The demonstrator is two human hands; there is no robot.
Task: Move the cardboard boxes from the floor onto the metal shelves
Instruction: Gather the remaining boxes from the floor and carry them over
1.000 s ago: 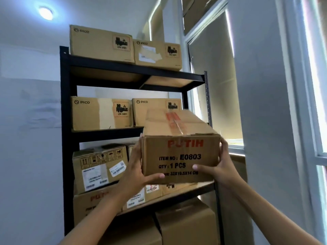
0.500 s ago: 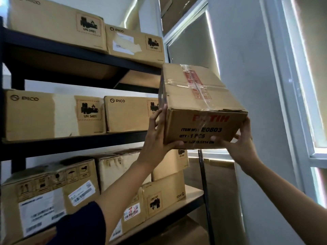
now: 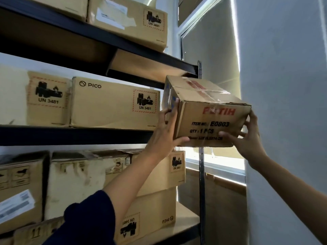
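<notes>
a person's left hand (image 3: 163, 133) and right hand (image 3: 247, 138) grasp a tilted cardboard box (image 3: 208, 117) marked e0803 from both sides, held in the air at the right end of the black metal shelves (image 3: 74, 135), beside a pico box (image 3: 113, 103)

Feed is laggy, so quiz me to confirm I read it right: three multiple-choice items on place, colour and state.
1. Where is the held box?
A. in the air at the shelf's right end
B. on the floor
C. on the top shelf

2. Colour of its large printed word?
A. green
B. red
C. blue

3. How is it held?
A. left hand only
B. right hand only
C. both hands

Key: 1 A, it hangs beside the PICO box; 2 B, red lettering; 3 C, left hand and right hand grip opposite sides.
</notes>
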